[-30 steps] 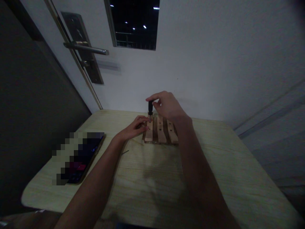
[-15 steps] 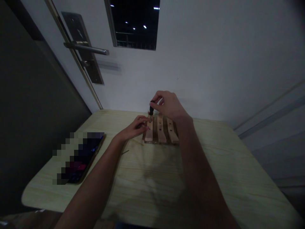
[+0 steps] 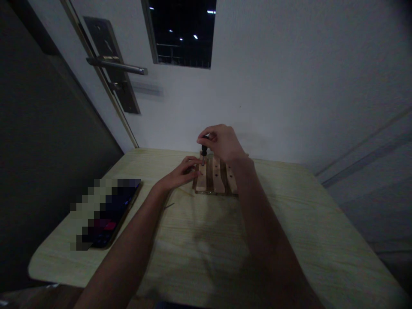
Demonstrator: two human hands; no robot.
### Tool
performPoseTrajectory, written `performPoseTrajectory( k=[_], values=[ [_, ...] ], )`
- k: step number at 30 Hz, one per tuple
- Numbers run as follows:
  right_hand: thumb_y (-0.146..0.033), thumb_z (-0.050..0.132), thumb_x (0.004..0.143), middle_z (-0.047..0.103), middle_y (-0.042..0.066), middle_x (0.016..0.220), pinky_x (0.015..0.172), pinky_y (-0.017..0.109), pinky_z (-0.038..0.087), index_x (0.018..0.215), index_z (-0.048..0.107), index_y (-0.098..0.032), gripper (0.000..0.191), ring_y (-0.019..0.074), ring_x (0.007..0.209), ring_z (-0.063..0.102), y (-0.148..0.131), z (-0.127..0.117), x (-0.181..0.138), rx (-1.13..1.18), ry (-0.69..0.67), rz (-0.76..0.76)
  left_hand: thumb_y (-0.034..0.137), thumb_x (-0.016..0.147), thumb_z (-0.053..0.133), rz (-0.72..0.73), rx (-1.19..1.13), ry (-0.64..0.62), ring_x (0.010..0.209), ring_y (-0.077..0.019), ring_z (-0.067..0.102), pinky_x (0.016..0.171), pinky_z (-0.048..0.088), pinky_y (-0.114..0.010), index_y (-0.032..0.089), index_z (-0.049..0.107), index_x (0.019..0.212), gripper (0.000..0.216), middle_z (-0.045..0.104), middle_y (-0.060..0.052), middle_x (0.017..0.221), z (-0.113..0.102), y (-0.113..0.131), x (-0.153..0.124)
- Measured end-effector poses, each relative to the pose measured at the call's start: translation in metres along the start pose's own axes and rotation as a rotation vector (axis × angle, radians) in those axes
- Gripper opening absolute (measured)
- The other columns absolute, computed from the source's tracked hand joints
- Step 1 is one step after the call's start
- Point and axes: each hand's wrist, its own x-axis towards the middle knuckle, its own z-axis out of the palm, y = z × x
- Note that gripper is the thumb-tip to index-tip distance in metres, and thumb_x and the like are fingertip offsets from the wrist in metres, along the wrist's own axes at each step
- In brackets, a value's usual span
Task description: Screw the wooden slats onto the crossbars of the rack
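My right hand point(image 3: 222, 141) is closed around the black handle of a short screwdriver point(image 3: 204, 149). The tool stands nearly upright, its metal shaft meeting the leftmost pale wooden strip point(image 3: 201, 182); whether a screw sits under the tip is too small to tell. That strip lies with two more holed strips on a brown, partly see-through base point(image 3: 209, 176). My left hand point(image 3: 183, 171) rests against the base's left side, fingers stretched apart and touching the strip near the shaft. My right wrist and forearm cover part of the rightmost strip point(image 3: 231, 178).
A thin metal piece point(image 3: 169, 206), perhaps a screw, lies on the pale wood-grain table point(image 3: 193, 236) by my left forearm. A phone point(image 3: 119, 214) with a lit screen, partly blurred out, lies at the left. Behind the table stands a white door with a metal handle point(image 3: 119, 65) and a dark window point(image 3: 183, 34).
My right hand has turned around the screwdriver handle, and its wrist and forearm have shifted left. The screwdriver stays on the same spot. My left hand keeps its place.
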Motion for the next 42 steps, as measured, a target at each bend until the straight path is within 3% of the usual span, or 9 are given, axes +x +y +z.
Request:
performPoseTrajectory(
  k=[5, 9, 17, 23, 32, 42],
  values=[
    [-0.024, 0.056, 0.084, 0.070, 0.011, 0.102, 0.079, 0.031, 0.048, 0.102, 0.069, -0.012, 0.025, 0.0170, 0.083, 0.063, -0.003, -0.001, -0.003, -0.073, -0.052, 0.026, 0.032, 0.087, 0.054, 0.006, -0.007, -0.002, 0.114, -0.0189, 0.043, 0.100, 0.039, -0.037, 0.029, 0.055, 0.117, 0.031, 0.043, -0.005, 0.117, 0.000, 0.000, 0.000],
    [-0.016, 0.052, 0.083, 0.066, 0.014, 0.112, 0.086, 0.033, 0.046, 0.114, 0.064, -0.010, 0.033, 0.0190, 0.092, 0.062, -0.005, -0.005, -0.009, -0.138, -0.062, 0.012, 0.033, 0.087, 0.054, -0.020, -0.012, -0.013, 0.109, -0.0183, 0.046, 0.095, 0.042, -0.035, 0.027, 0.056, 0.115, 0.030, 0.043, -0.006, 0.119, -0.001, 0.003, 0.000],
    [-0.019, 0.053, 0.082, 0.068, 0.001, 0.097, 0.073, 0.028, 0.046, 0.106, 0.066, -0.027, 0.028, 0.0131, 0.077, 0.060, -0.003, -0.008, -0.009, -0.070, -0.087, 0.022, 0.035, 0.086, 0.054, -0.020, 0.012, -0.002, 0.108, -0.0183, 0.045, 0.096, 0.040, -0.035, 0.026, 0.055, 0.116, 0.031, 0.044, -0.005, 0.113, -0.001, 0.006, 0.001],
    [-0.027, 0.062, 0.078, 0.066, 0.002, 0.085, 0.069, 0.027, 0.043, 0.085, 0.070, -0.023, 0.011, 0.0127, 0.071, 0.056, -0.006, -0.008, -0.008, -0.095, -0.053, 0.061, 0.037, 0.086, 0.054, -0.031, 0.015, -0.005, 0.107, -0.0186, 0.045, 0.095, 0.041, -0.035, 0.027, 0.055, 0.114, 0.030, 0.044, -0.005, 0.114, -0.001, 0.008, 0.001],
    [-0.027, 0.063, 0.078, 0.066, 0.003, 0.087, 0.072, 0.028, 0.044, 0.085, 0.071, -0.022, 0.012, 0.0128, 0.074, 0.057, -0.006, -0.006, -0.007, -0.103, -0.018, 0.097, 0.034, 0.086, 0.055, -0.034, -0.027, -0.003, 0.108, -0.0183, 0.044, 0.095, 0.043, -0.035, 0.025, 0.055, 0.113, 0.028, 0.043, -0.005, 0.115, 0.000, 0.004, 0.001],
    [-0.018, 0.060, 0.078, 0.067, 0.003, 0.084, 0.070, 0.026, 0.043, 0.084, 0.069, -0.019, 0.010, 0.0122, 0.072, 0.058, -0.008, -0.004, -0.005, -0.058, -0.049, -0.005, 0.035, 0.086, 0.054, 0.002, -0.017, 0.008, 0.111, -0.0184, 0.044, 0.099, 0.039, -0.037, 0.027, 0.055, 0.113, 0.028, 0.043, -0.005, 0.117, 0.000, 0.001, 0.000]
  ],
)
